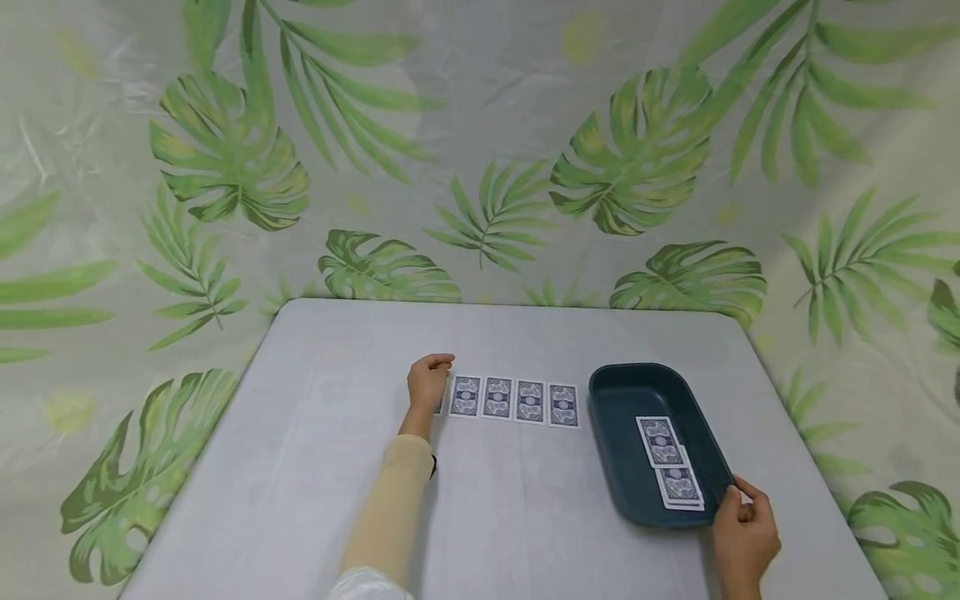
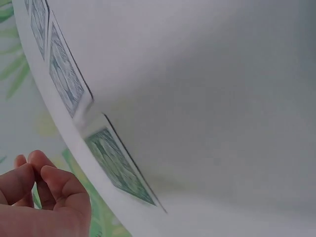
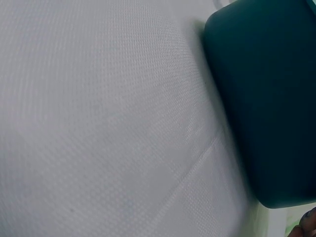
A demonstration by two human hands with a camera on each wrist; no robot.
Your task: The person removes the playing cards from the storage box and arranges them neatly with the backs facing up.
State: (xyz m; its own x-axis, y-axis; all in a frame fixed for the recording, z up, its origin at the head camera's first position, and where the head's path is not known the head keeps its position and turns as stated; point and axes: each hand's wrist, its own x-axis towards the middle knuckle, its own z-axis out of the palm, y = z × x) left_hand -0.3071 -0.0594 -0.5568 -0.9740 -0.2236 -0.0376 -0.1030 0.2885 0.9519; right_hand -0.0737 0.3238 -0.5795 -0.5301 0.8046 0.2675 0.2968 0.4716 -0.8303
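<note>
Several blue-backed playing cards (image 1: 497, 397) lie face down in a row on the white table. My left hand (image 1: 428, 382) is over the left end of the row, partly hiding the leftmost card (image 1: 438, 407). In the left wrist view, the left hand (image 2: 47, 190) has bent fingers, their tips close to the thumb, and no card shows between them; the end card (image 2: 121, 165) lies apart from it. My right hand (image 1: 746, 527) grips the near right corner of a dark teal tray (image 1: 611, 454). Inside the tray lie overlapping face-down cards (image 1: 662, 442).
The white-covered table (image 1: 300, 433) ends at a leaf-patterned curtain (image 1: 495, 150) behind it. The tray stands right of the card row, with a strip of table between them. In the right wrist view, the tray's outer wall (image 3: 266, 108) fills the right side.
</note>
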